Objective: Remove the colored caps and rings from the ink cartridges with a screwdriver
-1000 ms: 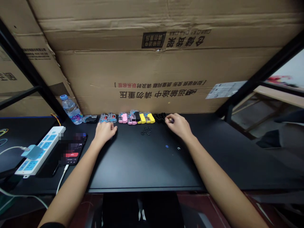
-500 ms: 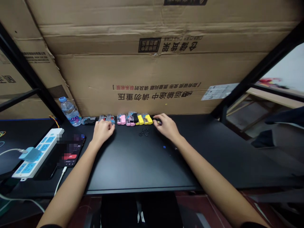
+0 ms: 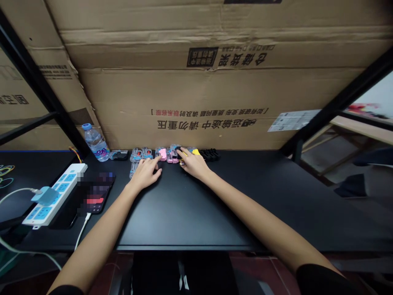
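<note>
A row of small plastic toy-like pieces stands along the cardboard at the back of the desk. My left hand [image 3: 147,173] has its index finger stretched to a pink piece [image 3: 163,154], the other fingers loosely bent, with nothing seen in them. Clear pieces with red and blue parts [image 3: 141,153] stand left of it. My right hand [image 3: 195,164] lies over the row with fingers apart, reaching a black part [image 3: 177,150] and partly covering a yellow piece [image 3: 195,152]. Its fingertips hide what they touch. Several black parts [image 3: 210,155] lie to its right.
A water bottle [image 3: 95,143] and a dark piece [image 3: 119,155] stand at the back left. A power strip [image 3: 69,178] with a plug and a phone [image 3: 102,192] on a cable lie at the left. Cardboard [image 3: 184,90] and black frame posts [image 3: 331,98] bound the desk [image 3: 190,217].
My right hand has moved left from the row's right end, uncovering the black parts there. My left hand has moved right to the pink piece. The small black rings are out of sight.
</note>
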`<state>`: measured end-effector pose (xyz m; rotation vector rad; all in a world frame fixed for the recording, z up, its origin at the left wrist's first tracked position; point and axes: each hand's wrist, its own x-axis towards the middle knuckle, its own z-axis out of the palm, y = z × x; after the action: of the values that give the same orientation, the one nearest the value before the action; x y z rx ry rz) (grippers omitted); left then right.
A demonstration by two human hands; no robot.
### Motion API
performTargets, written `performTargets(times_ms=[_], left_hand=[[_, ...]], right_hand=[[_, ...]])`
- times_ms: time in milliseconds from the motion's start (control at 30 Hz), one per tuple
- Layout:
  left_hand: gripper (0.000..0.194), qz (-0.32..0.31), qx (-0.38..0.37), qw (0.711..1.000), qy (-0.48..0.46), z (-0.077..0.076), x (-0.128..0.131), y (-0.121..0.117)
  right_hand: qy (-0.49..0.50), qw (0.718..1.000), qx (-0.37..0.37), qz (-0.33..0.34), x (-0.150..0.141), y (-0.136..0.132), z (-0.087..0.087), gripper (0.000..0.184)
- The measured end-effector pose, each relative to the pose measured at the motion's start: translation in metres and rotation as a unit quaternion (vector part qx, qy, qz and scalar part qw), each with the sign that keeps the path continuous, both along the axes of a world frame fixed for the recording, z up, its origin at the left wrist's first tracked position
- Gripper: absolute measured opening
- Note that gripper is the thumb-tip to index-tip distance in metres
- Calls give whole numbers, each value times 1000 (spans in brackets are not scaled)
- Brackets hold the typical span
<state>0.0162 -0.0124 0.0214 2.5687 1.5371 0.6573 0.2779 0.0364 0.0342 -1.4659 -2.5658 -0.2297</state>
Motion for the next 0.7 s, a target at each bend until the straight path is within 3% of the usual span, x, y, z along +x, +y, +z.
performTargets(times_ms=[167, 267, 333, 433, 500, 567, 700], left_hand=[[35, -35, -1, 999, 13, 3, -3, 0], [28, -31, 16, 999, 13, 6, -5, -1], [32, -14, 42, 999, -13, 8, -4, -2], [53, -13, 87, 993, -84, 11, 1, -5], [59, -47, 100, 987, -121, 12, 8, -8], [47, -91, 90, 982, -142, 11, 16, -12], [25, -147, 32, 973, -175, 7, 32, -19]], right_hand=[[-14, 999, 37, 8, 0, 8, -9, 54], [30, 997, 73, 17, 6, 12, -13, 51], [93, 990, 103, 37, 12, 9, -12, 48], [201, 966, 133, 94, 19, -10, -5, 39], [249, 950, 116, 149, 21, -29, 0, 34], [287, 936, 68, 195, 21, -48, 3, 32], [312, 932, -22, 183, 18, -68, 3, 26]])
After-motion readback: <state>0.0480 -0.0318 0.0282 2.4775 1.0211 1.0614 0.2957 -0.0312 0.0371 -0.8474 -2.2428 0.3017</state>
